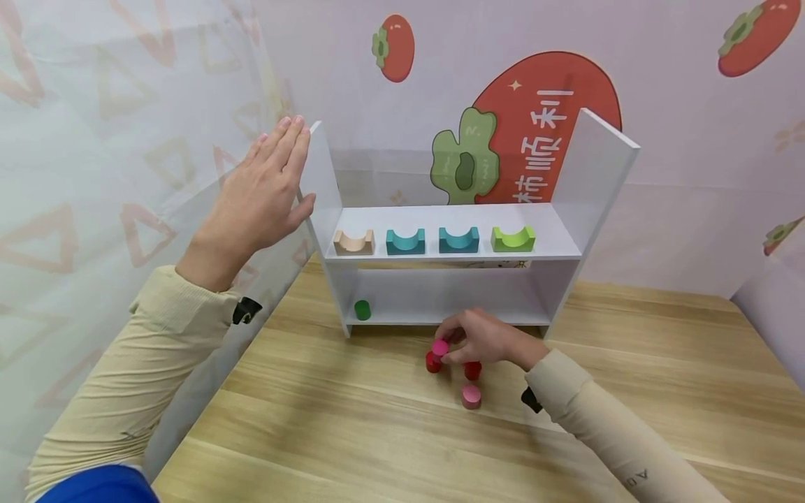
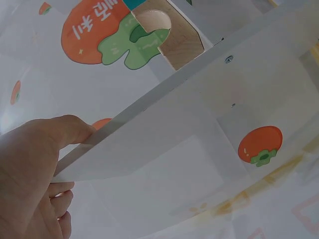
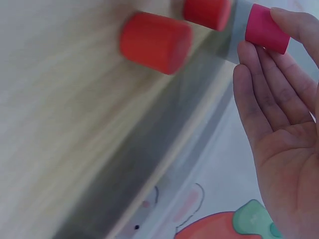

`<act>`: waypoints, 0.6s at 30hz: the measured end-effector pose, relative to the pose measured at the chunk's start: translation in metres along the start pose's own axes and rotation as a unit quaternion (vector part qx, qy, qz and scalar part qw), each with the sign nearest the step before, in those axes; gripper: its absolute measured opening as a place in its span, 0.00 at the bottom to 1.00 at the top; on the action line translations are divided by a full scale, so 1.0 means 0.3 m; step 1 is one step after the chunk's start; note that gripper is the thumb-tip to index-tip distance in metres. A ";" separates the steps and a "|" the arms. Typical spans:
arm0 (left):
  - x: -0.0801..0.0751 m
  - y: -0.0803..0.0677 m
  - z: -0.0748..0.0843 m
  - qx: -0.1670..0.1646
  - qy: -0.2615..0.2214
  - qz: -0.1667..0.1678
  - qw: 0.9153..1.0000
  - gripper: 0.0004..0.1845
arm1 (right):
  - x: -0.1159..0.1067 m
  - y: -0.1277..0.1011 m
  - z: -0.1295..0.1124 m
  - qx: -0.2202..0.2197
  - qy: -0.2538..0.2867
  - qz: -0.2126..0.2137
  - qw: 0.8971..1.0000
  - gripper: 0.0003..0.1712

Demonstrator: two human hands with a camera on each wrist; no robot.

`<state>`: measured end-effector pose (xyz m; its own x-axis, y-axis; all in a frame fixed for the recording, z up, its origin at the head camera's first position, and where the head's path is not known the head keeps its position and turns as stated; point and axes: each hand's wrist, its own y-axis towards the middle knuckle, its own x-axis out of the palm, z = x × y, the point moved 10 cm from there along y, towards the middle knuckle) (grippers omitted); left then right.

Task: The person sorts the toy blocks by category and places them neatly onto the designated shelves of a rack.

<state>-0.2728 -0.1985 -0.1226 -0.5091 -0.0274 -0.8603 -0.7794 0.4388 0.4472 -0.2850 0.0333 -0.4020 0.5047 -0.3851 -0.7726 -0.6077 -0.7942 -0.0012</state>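
My left hand (image 1: 258, 192) grips the left side panel of a white shelf (image 1: 323, 175), thumb on the inner face and fingers on the outer one in the left wrist view. In front of the shelf, my right hand (image 1: 483, 337) pinches a bright pink cylinder (image 3: 267, 28) between thumb and fingertips. Just below that piece is a red cylinder (image 1: 432, 363). A second red cylinder (image 1: 473, 370) lies under the right hand, and a paler pink cylinder (image 1: 471, 397) stands nearer the front on the wooden table (image 1: 352, 440).
Along the upper board stand several curved-top blocks: a beige one (image 1: 353, 243), two teal ones (image 1: 405, 242) and a lime green one (image 1: 513, 240). A green cylinder (image 1: 362, 310) sits on the lower board at the left. Behind hangs a persimmon-printed cloth (image 1: 679, 140).
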 end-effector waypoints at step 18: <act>0.001 -0.005 -0.003 -0.004 -0.002 -0.002 1.000 0.46 | -0.062 0.209 -0.056 0.002 -0.004 0.045 0.999 0.13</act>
<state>-0.2720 -0.2000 -0.1233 -0.5043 -0.0262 -0.8631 -0.7848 0.4308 0.4455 -0.3223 -0.0171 -0.3770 0.4435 -0.4502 -0.7750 -0.6528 -0.7548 0.0649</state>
